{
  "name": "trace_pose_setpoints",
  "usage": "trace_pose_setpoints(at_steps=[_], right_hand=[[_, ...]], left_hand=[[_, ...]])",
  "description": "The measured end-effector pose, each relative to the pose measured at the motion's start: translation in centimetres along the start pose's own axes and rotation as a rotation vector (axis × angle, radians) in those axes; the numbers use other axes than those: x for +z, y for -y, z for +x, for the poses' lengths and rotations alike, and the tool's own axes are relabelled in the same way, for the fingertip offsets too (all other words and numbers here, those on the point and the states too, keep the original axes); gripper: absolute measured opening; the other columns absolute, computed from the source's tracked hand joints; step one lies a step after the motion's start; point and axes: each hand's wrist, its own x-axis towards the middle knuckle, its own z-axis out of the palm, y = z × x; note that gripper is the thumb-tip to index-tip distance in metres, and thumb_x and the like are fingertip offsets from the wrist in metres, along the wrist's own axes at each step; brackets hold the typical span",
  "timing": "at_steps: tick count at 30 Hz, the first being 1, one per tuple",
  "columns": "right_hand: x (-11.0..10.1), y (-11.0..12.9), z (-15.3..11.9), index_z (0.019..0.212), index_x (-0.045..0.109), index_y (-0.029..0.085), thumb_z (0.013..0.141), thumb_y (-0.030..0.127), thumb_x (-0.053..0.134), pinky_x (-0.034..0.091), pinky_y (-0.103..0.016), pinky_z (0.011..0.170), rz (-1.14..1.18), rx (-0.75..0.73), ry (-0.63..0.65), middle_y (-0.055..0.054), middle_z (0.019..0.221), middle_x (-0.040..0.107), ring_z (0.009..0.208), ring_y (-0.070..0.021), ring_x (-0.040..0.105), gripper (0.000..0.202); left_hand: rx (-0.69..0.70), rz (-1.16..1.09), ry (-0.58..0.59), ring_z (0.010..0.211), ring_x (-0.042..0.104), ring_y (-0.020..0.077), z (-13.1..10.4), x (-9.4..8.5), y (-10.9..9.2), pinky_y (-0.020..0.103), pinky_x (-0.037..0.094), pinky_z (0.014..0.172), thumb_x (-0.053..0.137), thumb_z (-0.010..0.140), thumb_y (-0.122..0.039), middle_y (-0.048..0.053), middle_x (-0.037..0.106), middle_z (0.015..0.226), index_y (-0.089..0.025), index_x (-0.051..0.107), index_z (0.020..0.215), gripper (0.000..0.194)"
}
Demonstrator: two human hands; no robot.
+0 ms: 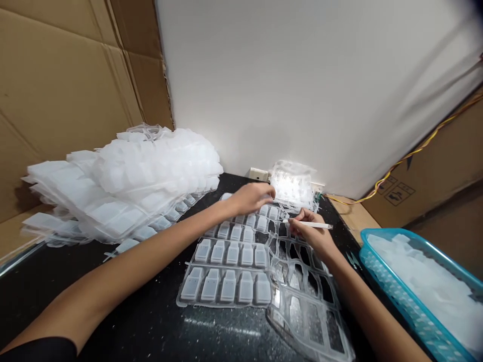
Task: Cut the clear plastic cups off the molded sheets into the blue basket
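Note:
A translucent moulded plastic sheet [226,285] with rows of small raised box shapes lies on the black speckled worktop. My left hand [252,197] reaches over its far end, fingers bent down together near the last rows. What they pinch, if anything, is hidden. In my right hand [310,229] is a slim white pen-shaped tool [319,225], its tip pointing left toward the sheet's upper right side. Beneath and beside that hand, a sheet frame with cut-out openings [300,289] spreads along the right edge of the moulded sheet.
Stacked translucent sheets [143,176] rise at the left against a cardboard panel [68,65]. A blue basket [400,296] of white plastic pieces stands at the right. Near the white wall, a brightly lit plastic sheet [290,183] leans beside a socket [259,174]. Yellow wires [392,171] run at right.

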Motion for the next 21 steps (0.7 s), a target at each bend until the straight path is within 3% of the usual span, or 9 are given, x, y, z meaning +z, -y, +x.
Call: trace_pose_setpoints(at_steps=[2,5,8,12,16,19,21], right_hand=[[0.3,-0.7,0.5,0.066,0.05,0.023,0.071,0.042,0.075,0.04,-0.024,0.048,0.0,-0.003,-0.035,-0.002,0.059,0.067,0.05,-0.0144,0.056,0.031],[0.7,-1.5,0.9,0.067,0.052,0.023,0.069,0.044,0.077,0.041,-0.026,0.048,0.004,-0.009,-0.04,-0.003,0.06,0.068,0.051,-0.0156,0.056,0.033],[0.9,-1.8,1.0,0.067,0.051,0.023,0.07,0.045,0.076,0.043,-0.027,0.05,0.006,-0.025,-0.042,-0.002,0.061,0.068,0.052,-0.016,0.057,0.033],[0.8,-1.8,1.2,0.064,0.05,0.023,0.069,0.039,0.074,0.042,-0.026,0.05,-0.022,-0.046,-0.022,-0.001,0.057,0.065,0.05,-0.0152,0.056,0.029],[0.5,-1.7,1.7,0.06,0.048,0.023,0.064,0.029,0.072,0.036,-0.024,0.045,-0.09,-0.038,0.006,0.001,0.05,0.061,0.044,-0.013,0.051,0.025],[0.4,-1.6,2.0,0.059,0.047,0.024,0.063,0.028,0.07,0.034,-0.024,0.044,-0.12,-0.015,0.019,0.001,0.048,0.06,0.042,-0.0128,0.05,0.024],[0.2,-1.5,2.0,0.058,0.046,0.024,0.063,0.029,0.069,0.035,-0.024,0.043,-0.127,-0.001,0.028,0.001,0.048,0.061,0.042,-0.0131,0.05,0.024]], left_hand=[[0.081,0.072,0.124,0.092,0.064,0.0198,0.5,1.5,-0.2,0.029,0.044,0.075,0.068,0.086,-0.01,0.006,0.07,0.102,-0.02,0.067,0.099,0.016],[0.144,0.149,0.234,0.095,0.063,0.0198,0.8,2.5,-0.2,0.027,0.042,0.073,0.064,0.088,-0.007,0.007,0.068,0.104,-0.02,0.068,0.102,0.02],[0.157,0.176,0.271,0.097,0.06,0.0202,0.8,2.7,0.0,0.027,0.041,0.073,0.059,0.09,-0.006,0.007,0.067,0.104,-0.019,0.068,0.1,0.019],[0.134,0.116,0.25,0.095,0.058,0.0197,0.8,3.5,-0.1,0.028,0.042,0.075,0.06,0.081,0.004,0.007,0.066,0.1,-0.018,0.067,0.089,0.025],[0.016,-0.052,0.101,0.086,0.059,0.0175,1.3,4.7,0.0,0.028,0.043,0.076,0.06,0.075,0.008,0.005,0.066,0.088,-0.017,0.064,0.076,0.025],[-0.165,-0.201,-0.138,0.076,0.059,0.0158,2.2,4.4,1.7,0.028,0.046,0.071,0.058,0.087,-0.006,0.003,0.064,0.081,-0.016,0.061,0.081,0.012],[-0.289,-0.286,-0.339,0.072,0.058,0.0146,2.9,3.1,3.4,0.027,0.047,0.067,0.052,0.096,-0.017,0.004,0.063,0.081,-0.016,0.058,0.087,0.011]])
